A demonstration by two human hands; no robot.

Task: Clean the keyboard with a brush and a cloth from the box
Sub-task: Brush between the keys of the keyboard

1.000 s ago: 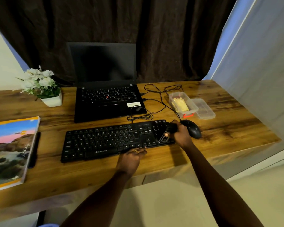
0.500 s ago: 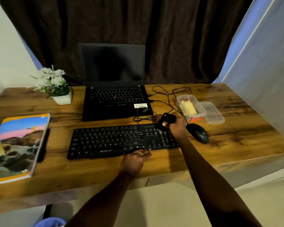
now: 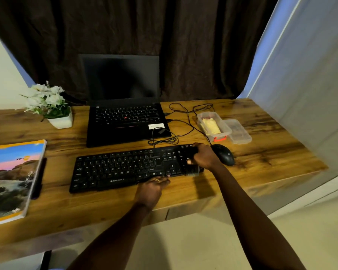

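1. Keyboard (image 3: 129,168): head view, on counter (image 3: 271,152) before laptop (image 3: 125,121). Left hand (image 3: 153,189) steadies its near edge, fingers flat, gripping nothing.
2. Brush (image 3: 192,170): gripped by right hand (image 3: 205,157). Half a second ago it was at the numpad's far edge; it is now at the near edge, so a stroke is done.
3. Cloth (image 3: 211,125): in box (image 3: 226,132); wiping likely still to come.

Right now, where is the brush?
In the head view, the right hand grips the brush on the right end of the keyboard, just left of the mouse.
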